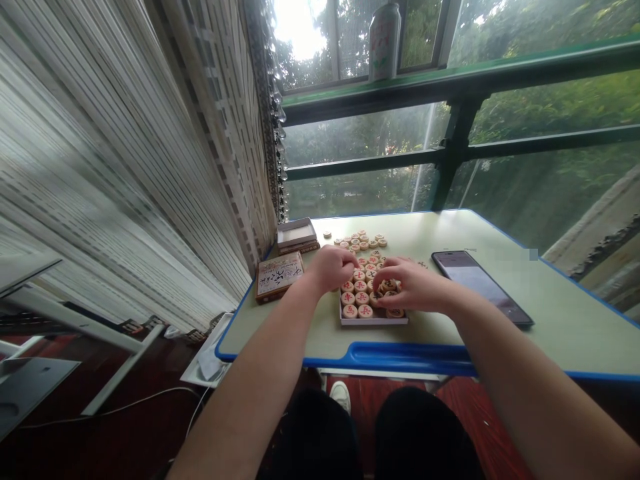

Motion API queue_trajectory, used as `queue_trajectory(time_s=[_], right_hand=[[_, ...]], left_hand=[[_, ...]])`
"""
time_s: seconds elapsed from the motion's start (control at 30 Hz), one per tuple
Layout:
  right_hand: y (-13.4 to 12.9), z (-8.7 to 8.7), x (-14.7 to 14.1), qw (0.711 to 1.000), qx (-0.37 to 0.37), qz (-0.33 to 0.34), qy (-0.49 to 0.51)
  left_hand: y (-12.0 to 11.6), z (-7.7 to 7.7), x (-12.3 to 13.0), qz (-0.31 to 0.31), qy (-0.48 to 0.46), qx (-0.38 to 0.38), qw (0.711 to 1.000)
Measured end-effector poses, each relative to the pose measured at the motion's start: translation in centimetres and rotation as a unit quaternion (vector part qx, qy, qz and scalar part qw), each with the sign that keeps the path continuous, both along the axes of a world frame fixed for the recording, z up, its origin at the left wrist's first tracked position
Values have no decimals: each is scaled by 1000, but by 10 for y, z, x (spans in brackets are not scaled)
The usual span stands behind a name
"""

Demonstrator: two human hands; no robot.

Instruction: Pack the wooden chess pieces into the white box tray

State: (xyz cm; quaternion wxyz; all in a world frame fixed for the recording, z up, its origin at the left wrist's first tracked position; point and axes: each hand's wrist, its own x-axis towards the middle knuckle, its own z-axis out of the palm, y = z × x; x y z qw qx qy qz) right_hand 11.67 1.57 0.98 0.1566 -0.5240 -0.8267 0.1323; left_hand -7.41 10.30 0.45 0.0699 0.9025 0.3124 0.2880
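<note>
A shallow white box of round wooden Chinese chess pieces lies near the table's front edge. Red-marked pieces fill its left columns, and dark-marked ones show at the right. At the box's upper left edge, my left hand is closed, its fingertips curled out of sight. Over the right side of the box is my right hand, thumb and fingers bent round a dark-marked Chinese chess piece. More pieces lie loose behind the box, partly hidden by my left hand.
A phone lies right of the box. To the left are a printed box lid and an open, shallow box. One piece sits apart. A can stands on the window rail; a curtain hangs left.
</note>
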Motion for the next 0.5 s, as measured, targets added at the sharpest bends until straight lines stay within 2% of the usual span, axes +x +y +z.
queue_trajectory(time_s=[0.2, 0.37, 0.43, 0.5], right_hand=[[2, -5, 1, 1000, 19, 6, 20], [0, 0, 1, 999, 25, 15, 45], [2, 1, 2, 997, 33, 2, 70], [7, -1, 5, 994, 58, -38, 84]], left_hand=[[0, 0, 1, 9, 15, -3, 1000], [0, 2, 0, 34, 8, 4, 999], [1, 1, -1, 48, 4, -5, 999], [2, 0, -1, 60, -9, -39, 997]])
